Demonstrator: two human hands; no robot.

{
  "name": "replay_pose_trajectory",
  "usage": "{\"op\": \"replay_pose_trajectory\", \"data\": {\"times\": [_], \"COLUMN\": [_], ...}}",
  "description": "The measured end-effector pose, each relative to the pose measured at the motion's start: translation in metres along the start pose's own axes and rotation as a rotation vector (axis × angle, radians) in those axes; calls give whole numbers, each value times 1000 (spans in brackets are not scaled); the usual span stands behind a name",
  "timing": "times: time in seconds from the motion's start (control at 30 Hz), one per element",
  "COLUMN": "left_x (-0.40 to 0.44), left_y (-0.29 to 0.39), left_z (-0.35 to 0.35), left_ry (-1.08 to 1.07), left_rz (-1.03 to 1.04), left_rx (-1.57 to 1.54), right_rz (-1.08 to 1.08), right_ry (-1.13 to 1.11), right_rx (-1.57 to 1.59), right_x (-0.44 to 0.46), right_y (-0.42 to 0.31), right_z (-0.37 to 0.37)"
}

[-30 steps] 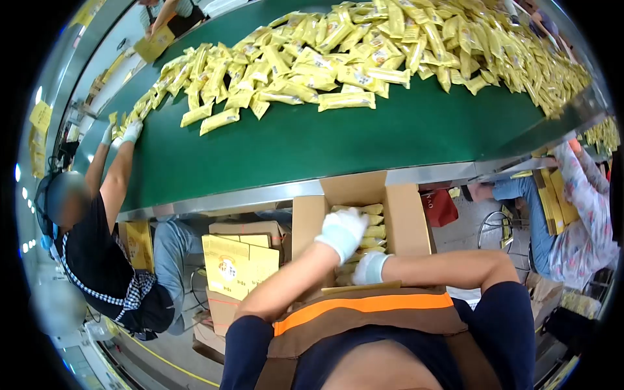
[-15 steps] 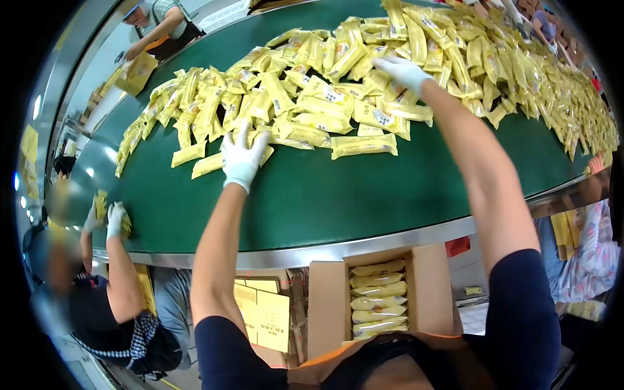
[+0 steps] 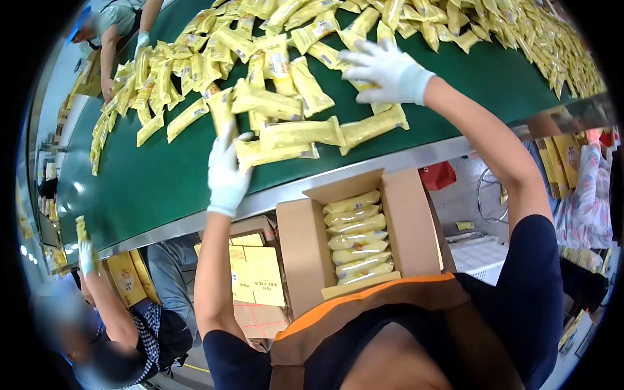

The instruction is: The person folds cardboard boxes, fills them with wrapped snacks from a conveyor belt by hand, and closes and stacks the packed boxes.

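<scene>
My left hand [image 3: 227, 174], in a white glove, rests at the near left end of a small group of yellow packets. Its fingers are apart and touch the end of a yellow packet [image 3: 276, 153] lying along the belt's near side. My right hand [image 3: 389, 73], also gloved, is spread flat over packets further right, just behind a slanted yellow packet [image 3: 374, 129]. Another yellow packet [image 3: 303, 133] lies between the two hands. Below the belt edge, an open cardboard box [image 3: 301, 250] holds a column of similar packets.
A green conveyor belt [image 3: 156, 188] carries a large packet heap [image 3: 513, 32], with a metal rim [image 3: 351, 170] in front. Flat yellow cartons [image 3: 257, 276] lie left of the box. A co-worker [image 3: 110, 325] handles a packet at left; another person [image 3: 117, 26] reaches in from the far side.
Both hands have come nearer the belt's front edge, and several packets now lie close to that edge between them. The view has tilted down, showing more of the box.
</scene>
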State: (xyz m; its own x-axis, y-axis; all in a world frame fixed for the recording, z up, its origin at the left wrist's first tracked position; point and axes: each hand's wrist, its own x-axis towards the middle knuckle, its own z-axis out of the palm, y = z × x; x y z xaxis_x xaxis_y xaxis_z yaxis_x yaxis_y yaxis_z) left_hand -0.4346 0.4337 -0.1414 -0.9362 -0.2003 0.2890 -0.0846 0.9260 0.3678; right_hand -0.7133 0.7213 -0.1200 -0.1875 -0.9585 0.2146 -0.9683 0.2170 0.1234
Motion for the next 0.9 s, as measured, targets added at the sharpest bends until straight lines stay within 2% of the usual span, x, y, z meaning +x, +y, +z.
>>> {"op": "replay_pose_trajectory", "data": {"times": [0.07,0.1,0.13,0.17,0.2,0.27,0.3,0.33,0.43,0.47,0.53,0.57,0.6,0.67,0.73,0.87,0.9], "left_x": [-23,-31,-35,-32,-26,-7,1,1,-3,-8,-17,-19,-23,-15,11,46,52], "left_y": [-2,-2,1,13,25,51,69,79,51,49,42,47,53,72,80,70,66], "left_z": [-15,-25,-35,-44,-48,-44,-37,-24,-4,-8,-30,-42,-49,-60,-44,5,10], "left_ry": [162,230,302,311,178,-76,-273,-186,-107,-205,-339,-436,-435,-285,-138,-244,-269], "left_rz": [-77,-88,-99,-140,-81,45,37,74,167,-7,64,87,36,47,106,168,193], "left_rx": [-160,-140,-118,-135,-131,-116,61,227,174,223,270,199,25,-206,-123,183,248], "right_rz": [160,261,344,297,256,152,189,225,211,312,492,513,538,156,265,603,614], "right_ry": [247,305,235,189,141,142,95,53,-6,33,102,124,149,332,84,-373,-417], "right_rx": [84,330,438,481,527,250,281,310,434,427,423,335,247,160,189,202,225], "right_x": [-31,-49,-63,-69,-75,-72,-68,-65,-70,-77,-86,-88,-90,-96,-86,-72,-76], "right_y": [1,0,-7,-16,-29,-67,-81,-90,-101,-93,-67,-46,-21,25,23,-6,-5], "right_z": [-20,-35,-46,-41,-32,-18,-8,-3,-19,-30,-46,-50,-45,-10,0,-34,-38]}}
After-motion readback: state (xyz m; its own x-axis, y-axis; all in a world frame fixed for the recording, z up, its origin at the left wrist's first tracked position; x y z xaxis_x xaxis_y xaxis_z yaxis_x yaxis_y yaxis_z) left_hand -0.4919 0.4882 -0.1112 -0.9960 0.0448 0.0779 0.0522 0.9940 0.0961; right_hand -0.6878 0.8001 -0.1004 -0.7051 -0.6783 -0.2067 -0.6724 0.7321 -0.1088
